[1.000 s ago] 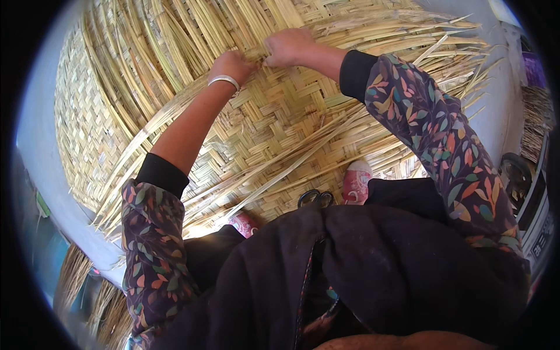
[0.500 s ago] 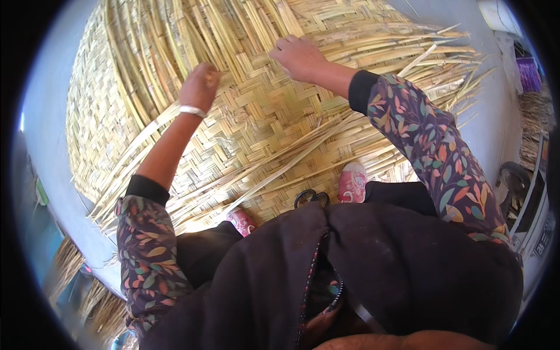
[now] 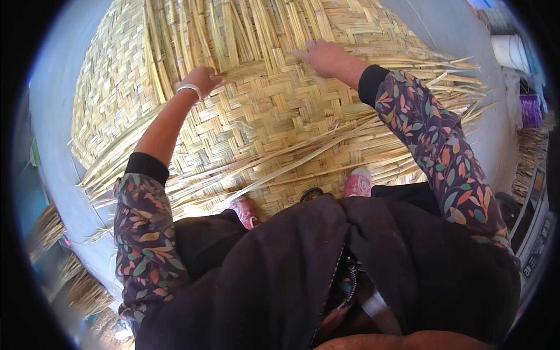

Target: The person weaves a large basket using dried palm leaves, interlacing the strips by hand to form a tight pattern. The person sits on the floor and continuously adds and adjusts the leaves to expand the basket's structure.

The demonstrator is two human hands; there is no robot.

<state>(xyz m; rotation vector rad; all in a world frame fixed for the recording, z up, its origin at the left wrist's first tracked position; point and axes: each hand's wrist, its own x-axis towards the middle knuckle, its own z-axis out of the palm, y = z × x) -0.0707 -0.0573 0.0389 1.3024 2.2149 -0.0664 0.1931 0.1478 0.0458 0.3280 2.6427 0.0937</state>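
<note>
A large woven mat (image 3: 280, 134) of pale yellow reed strips lies on the ground before me. Loose unwoven strips (image 3: 192, 35) run upward from its far edge. My left hand (image 3: 202, 79), a white bangle on its wrist, is curled closed on the lower ends of these loose strips where the weave stops. My right hand (image 3: 324, 57) lies flat on the mat further right, fingers spread and holding nothing. Loose strip ends (image 3: 449, 76) stick out at the mat's right side.
My pink shoes (image 3: 357, 184) (image 3: 245, 211) stand on the mat's near edge. Grey floor (image 3: 58, 122) surrounds the mat. A white bucket (image 3: 510, 49) and a purple object (image 3: 529, 111) sit at the far right. Reed bundles (image 3: 49, 233) lie at the lower left.
My hands, close together a second ago, have spread apart: the left moved left along the weave edge, the right opened flat and moved right.
</note>
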